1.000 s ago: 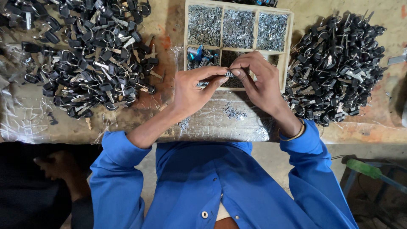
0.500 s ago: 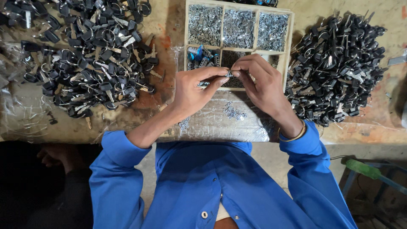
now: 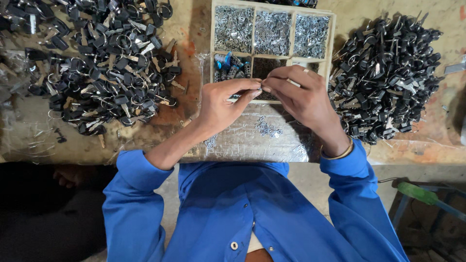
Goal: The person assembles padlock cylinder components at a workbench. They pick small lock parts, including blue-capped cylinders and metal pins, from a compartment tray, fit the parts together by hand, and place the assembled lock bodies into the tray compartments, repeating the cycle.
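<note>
My left hand (image 3: 224,104) and my right hand (image 3: 302,94) meet fingertip to fingertip just in front of a wooden compartment tray (image 3: 333,36). Between the pinched fingers sits a small metal part (image 3: 260,89), mostly hidden, so I cannot tell its shape. The tray's back compartments hold several small silvery metal pieces (image 3: 272,31); a front compartment holds small blue parts (image 3: 232,65). Both arms wear blue sleeves, and a thin bangle (image 3: 338,155) circles my right wrist.
A heap of black-headed keys with rings (image 3: 104,58) lies to the left, another pile of black-headed keys (image 3: 386,73) to the right. A clear plastic sheet (image 3: 252,140) with a few loose metal bits (image 3: 268,128) covers the bench front. A bare foot (image 3: 68,175) shows lower left.
Both hands stay joined in front of the tray; the fingers have shifted slightly around the small part. The foot at lower left has moved a little.
</note>
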Available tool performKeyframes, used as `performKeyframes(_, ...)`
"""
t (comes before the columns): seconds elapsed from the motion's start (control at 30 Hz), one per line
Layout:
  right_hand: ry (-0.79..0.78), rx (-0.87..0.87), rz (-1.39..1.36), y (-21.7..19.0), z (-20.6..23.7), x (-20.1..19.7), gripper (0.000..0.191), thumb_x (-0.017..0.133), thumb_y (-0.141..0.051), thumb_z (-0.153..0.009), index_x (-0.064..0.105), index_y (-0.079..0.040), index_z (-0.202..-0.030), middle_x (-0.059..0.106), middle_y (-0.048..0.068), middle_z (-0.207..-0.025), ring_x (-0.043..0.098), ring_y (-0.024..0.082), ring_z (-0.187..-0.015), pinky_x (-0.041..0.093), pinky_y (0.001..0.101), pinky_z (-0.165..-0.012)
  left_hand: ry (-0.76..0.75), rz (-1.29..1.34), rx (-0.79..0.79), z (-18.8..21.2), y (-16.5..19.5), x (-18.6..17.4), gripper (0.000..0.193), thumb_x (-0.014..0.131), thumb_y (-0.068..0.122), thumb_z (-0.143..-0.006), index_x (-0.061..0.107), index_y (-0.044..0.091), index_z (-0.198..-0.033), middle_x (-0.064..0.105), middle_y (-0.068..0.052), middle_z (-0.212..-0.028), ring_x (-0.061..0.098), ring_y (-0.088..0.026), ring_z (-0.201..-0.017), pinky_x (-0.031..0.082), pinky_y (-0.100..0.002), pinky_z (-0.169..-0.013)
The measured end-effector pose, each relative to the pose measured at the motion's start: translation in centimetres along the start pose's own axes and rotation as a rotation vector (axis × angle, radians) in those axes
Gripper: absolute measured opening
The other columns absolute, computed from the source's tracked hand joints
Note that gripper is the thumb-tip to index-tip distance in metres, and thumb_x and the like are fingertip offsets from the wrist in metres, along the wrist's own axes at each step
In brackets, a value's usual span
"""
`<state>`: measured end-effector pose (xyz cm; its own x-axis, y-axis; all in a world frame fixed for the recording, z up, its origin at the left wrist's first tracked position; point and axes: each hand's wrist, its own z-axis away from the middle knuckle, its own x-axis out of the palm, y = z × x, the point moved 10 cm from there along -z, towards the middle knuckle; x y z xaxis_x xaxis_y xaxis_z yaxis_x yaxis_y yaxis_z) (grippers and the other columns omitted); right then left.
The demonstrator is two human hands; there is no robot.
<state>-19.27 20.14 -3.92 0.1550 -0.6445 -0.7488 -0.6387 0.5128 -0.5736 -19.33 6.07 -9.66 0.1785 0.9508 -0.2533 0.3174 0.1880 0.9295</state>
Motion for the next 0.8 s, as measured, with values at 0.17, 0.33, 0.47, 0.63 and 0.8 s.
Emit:
performKeyframes(0.17, -0.012, 0.114, -0.170, 1.7, 0.1, 0.4, 0.018, 0.079, -0.001, -0.094, 0.072, -0.001, -0.111, 0.070, 0.011, -0.112, 0.072, 0.027, -0.100, 0.058, 0.0353, -0.084, -0.008, 0.019, -0.008, 0.0, -0.1, 0.0, 0.017, 0.078, -0.002, -0.092, 0.075, 0.001, -0.109, 0.078, -0.012, -0.112, 0.079, -0.020, -0.103, 0.065, -0.029, -0.087)
performKeyframes(0.33, 0.042, 0.211, -0.248, 2.7, 0.7, 0.3, 0.016, 0.077, 0.004, -0.095, 0.073, -0.001, -0.110, 0.071, 0.011, -0.111, 0.072, 0.025, -0.103, 0.058, 0.0338, -0.088, 0.005, 0.012, -0.006, 0.0, 0.0, -0.1, 0.018, 0.079, -0.002, -0.092, 0.075, 0.001, -0.109, 0.078, -0.012, -0.112, 0.078, -0.021, -0.104, 0.065, -0.030, -0.088)
performKeyframes(0.47, 0.055, 0.231, -0.291, 3.0, 0.7, 0.1, 0.016, 0.079, 0.003, -0.094, 0.073, -0.001, -0.109, 0.072, 0.011, -0.110, 0.073, 0.024, -0.101, 0.058, 0.0327, -0.087, 0.007, 0.011, -0.007, -0.1, 0.1, -0.2, 0.018, 0.079, -0.002, -0.091, 0.076, 0.001, -0.109, 0.078, -0.012, -0.112, 0.078, -0.021, -0.104, 0.065, -0.030, -0.088)
performKeyframes(0.63, 0.059, 0.221, -0.269, 2.7, 0.5, 0.3, 0.016, 0.080, 0.003, -0.094, 0.074, -0.001, -0.109, 0.072, 0.011, -0.109, 0.073, 0.024, -0.101, 0.058, 0.0328, -0.087, 0.010, 0.027, -0.003, -0.1, 0.1, -0.2, 0.018, 0.079, -0.002, -0.092, 0.076, 0.001, -0.109, 0.078, -0.012, -0.112, 0.078, -0.021, -0.105, 0.065, -0.029, -0.088)
performKeyframes(0.8, 0.073, 0.248, -0.253, 2.8, 0.5, 0.3, 0.015, 0.081, 0.002, -0.093, 0.075, -0.001, -0.106, 0.073, 0.011, -0.107, 0.073, 0.023, -0.098, 0.058, 0.0324, -0.084, 0.010, 0.019, -0.004, -0.1, 0.0, -0.1, 0.018, 0.079, -0.003, -0.091, 0.076, 0.001, -0.108, 0.078, -0.012, -0.112, 0.078, -0.021, -0.105, 0.066, -0.029, -0.088)
